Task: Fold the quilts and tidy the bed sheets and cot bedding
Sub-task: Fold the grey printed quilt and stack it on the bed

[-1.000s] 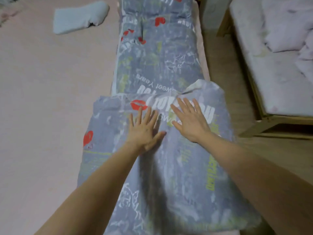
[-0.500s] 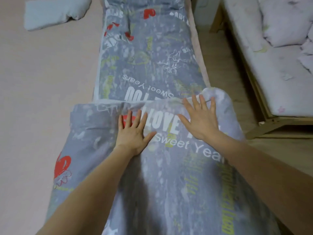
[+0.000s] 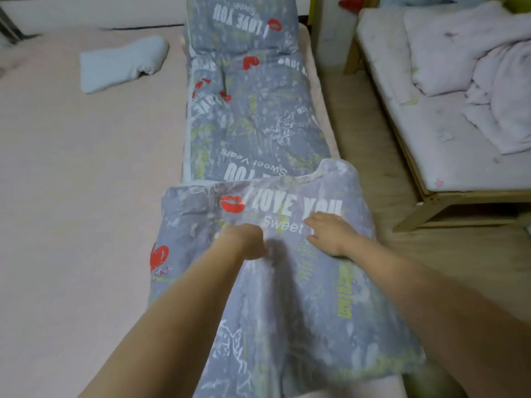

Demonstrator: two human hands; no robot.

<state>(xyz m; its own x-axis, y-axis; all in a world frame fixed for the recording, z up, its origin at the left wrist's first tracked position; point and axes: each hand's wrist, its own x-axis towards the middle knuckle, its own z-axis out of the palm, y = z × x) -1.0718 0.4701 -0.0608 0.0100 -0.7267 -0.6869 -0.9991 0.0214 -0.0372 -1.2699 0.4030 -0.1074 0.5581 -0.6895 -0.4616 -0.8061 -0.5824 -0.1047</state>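
A grey quilt (image 3: 253, 124) printed with red lips and white lettering lies in a long strip along the right edge of the pink bed sheet (image 3: 71, 196). Its near end is folded back over itself, making a doubled flap (image 3: 287, 297) in front of me. My left hand (image 3: 244, 242) is on the flap left of its middle; its fingers are tucked out of sight and blurred. My right hand (image 3: 330, 234) rests on the flap beside the lettering, fingers loosely spread.
A light blue pillow (image 3: 123, 63) lies on the sheet at the back left. Across a strip of wooden floor (image 3: 367, 145) stands a wooden cot (image 3: 431, 202) with a crumpled pale pink blanket (image 3: 474, 67) on its mattress.
Both hands have drawn back from the flap's far edge towards me. The left hand's flat, spread fingers have tucked out of sight. The view has tilted up.
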